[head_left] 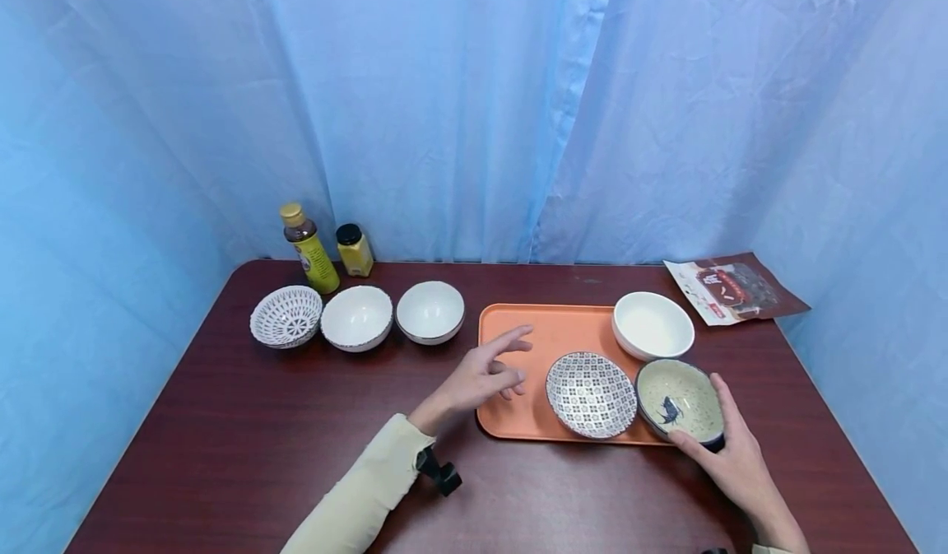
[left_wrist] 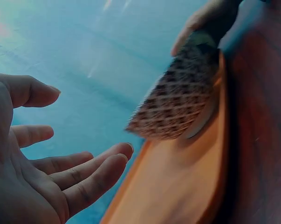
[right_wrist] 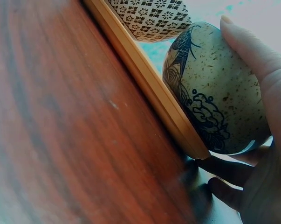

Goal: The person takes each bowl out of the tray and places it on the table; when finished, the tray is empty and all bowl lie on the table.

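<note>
My right hand (head_left: 736,455) grips a speckled green bowl (head_left: 680,396) with a dark blue fish painted inside, thumb at its near side and fingers around the right. In the right wrist view the bowl's blue-painted outer wall (right_wrist: 219,93) faces the camera, close over the edge of the orange tray (right_wrist: 152,93). A grey-and-white patterned bowl (head_left: 591,396) sits on the tray, directly left of the green one. Over the tray's left part hangs my left hand (head_left: 485,374), holding nothing; its fingers (left_wrist: 91,186) are loosely spread in the left wrist view.
A white bowl (head_left: 653,326) occupies the tray's back right corner. Behind it lies a brown-and-white food packet (head_left: 733,288). To the left, three bowls (head_left: 359,318) stand in a row, with a yellow-capped sauce bottle (head_left: 313,253) and a black-lidded jar (head_left: 355,251) behind. Blue curtains enclose the table.
</note>
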Motion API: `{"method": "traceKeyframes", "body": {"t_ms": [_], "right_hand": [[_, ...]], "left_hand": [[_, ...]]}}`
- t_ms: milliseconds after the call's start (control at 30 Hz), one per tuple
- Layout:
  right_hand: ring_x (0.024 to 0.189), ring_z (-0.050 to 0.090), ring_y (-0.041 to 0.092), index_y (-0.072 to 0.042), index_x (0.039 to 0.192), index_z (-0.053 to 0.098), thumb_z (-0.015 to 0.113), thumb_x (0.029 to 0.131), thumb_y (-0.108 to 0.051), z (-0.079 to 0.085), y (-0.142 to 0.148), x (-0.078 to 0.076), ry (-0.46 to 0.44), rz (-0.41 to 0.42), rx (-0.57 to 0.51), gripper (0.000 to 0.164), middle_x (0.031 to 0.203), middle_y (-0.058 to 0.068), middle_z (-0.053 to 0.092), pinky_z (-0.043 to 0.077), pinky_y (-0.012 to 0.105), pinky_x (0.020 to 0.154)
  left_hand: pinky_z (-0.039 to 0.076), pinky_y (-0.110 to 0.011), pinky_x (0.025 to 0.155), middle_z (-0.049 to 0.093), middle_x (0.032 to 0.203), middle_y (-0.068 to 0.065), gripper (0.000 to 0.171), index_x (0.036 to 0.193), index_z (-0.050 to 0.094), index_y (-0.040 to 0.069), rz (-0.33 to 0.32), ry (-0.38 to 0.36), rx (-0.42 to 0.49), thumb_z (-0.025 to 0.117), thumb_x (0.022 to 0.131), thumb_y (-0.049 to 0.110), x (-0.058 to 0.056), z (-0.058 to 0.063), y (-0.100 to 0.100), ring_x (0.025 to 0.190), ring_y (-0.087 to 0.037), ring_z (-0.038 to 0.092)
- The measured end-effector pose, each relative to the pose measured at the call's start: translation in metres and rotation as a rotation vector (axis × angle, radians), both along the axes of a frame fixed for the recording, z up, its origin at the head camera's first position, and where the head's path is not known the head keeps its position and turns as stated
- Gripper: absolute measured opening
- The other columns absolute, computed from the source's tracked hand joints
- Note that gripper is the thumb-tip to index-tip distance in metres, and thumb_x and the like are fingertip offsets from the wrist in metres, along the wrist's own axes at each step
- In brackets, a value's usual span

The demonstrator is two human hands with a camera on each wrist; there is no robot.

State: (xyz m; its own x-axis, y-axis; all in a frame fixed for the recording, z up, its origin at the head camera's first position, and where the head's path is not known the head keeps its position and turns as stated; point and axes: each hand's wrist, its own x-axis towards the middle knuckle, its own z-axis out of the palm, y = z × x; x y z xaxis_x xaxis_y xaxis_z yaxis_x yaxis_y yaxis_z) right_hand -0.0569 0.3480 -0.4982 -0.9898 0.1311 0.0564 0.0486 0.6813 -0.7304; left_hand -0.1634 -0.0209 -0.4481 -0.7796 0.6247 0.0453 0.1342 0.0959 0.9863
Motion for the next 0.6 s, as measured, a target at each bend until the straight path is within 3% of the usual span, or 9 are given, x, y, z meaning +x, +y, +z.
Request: {"method": "traceKeyframes", "body": {"t_ms": [67, 200, 367, 433, 600], "right_hand": [[0.155, 0.007, 0.034, -0.021, 0.163, 0.000, 0.072, 0.090, -0.032, 0.001, 0.000, 0.000, -0.003, 0.001, -0.001, 0.103, 0.168, 0.023, 0.010, 0.011, 0.060, 0.123], [0.155, 0.007, 0.033, -0.021, 0.163, 0.001, 0.072, 0.090, -0.032, 0.001, -0.001, 0.000, -0.003, -0.001, 0.001, 0.103, 0.167, 0.023, 0.011, 0.009, 0.051, 0.126], [0.156, 0.007, 0.030, -0.021, 0.163, 0.001, 0.072, 0.090, -0.032, 0.000, -0.001, 0.001, -0.002, -0.002, 0.007, 0.102, 0.168, 0.022, 0.011, 0.006, 0.041, 0.126], [0.156, 0.006, 0.029, -0.020, 0.163, 0.001, 0.072, 0.090, -0.032, 0.000, -0.001, 0.001, -0.003, -0.003, 0.008, 0.102, 0.168, 0.022, 0.011, 0.006, 0.041, 0.126], [0.156, 0.004, 0.019, -0.021, 0.163, 0.002, 0.072, 0.090, -0.031, 0.000, -0.001, 0.001, 0.011, -0.001, 0.016, 0.102, 0.168, 0.022, 0.011, 0.004, 0.025, 0.125]], "left_hand": [[0.060, -0.057, 0.077, 0.047, 0.149, -0.025, 0.065, 0.157, 0.035, 0.023, -0.018, -0.020, -0.008, 0.054, 0.096, 0.008, 0.001, -0.004, 0.008, 0.092, -0.050, 0.068], [0.061, -0.054, 0.075, 0.050, 0.148, -0.021, 0.065, 0.156, 0.035, 0.025, -0.037, -0.050, -0.030, 0.057, 0.097, 0.012, 0.002, -0.013, 0.023, 0.090, -0.049, 0.068], [0.060, -0.036, 0.068, 0.053, 0.147, -0.021, 0.063, 0.156, 0.037, 0.020, -0.040, -0.067, -0.035, 0.058, 0.097, 0.012, 0.003, -0.022, 0.036, 0.093, -0.041, 0.071], [0.060, -0.036, 0.066, 0.051, 0.147, -0.023, 0.063, 0.156, 0.037, 0.018, -0.046, -0.085, -0.021, 0.058, 0.097, 0.011, 0.003, -0.025, 0.040, 0.090, -0.041, 0.071], [0.062, -0.051, 0.066, 0.046, 0.152, -0.021, 0.066, 0.157, 0.033, 0.014, -0.071, -0.130, 0.026, 0.058, 0.096, 0.007, 0.006, -0.031, 0.049, 0.080, -0.053, 0.065]]}}
